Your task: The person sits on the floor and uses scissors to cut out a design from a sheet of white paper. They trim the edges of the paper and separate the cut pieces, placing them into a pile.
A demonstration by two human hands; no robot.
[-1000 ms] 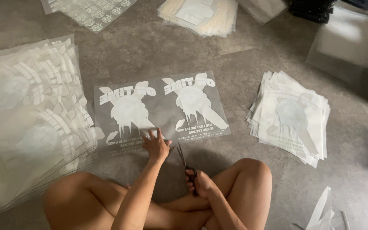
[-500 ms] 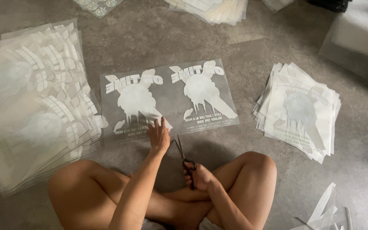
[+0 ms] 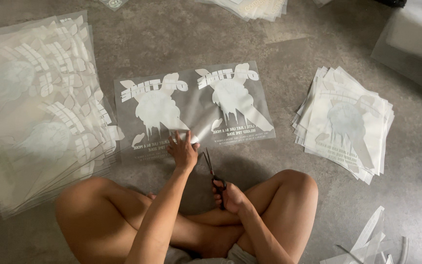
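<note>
Seen from the head camera, the person sits cross-legged on the grey floor. Left hand is stretched forward, fingers spread flat, pressing the near edge of the printed sheet at centre frame. Right hand rests low by the knee, closed round the handles of the scissors, blades pointing up toward the sheet. One stack of sheets lies at left, a smaller stack at right. Compared with half a second ago, both hands hold much the same positions; the view has shifted slightly.
</note>
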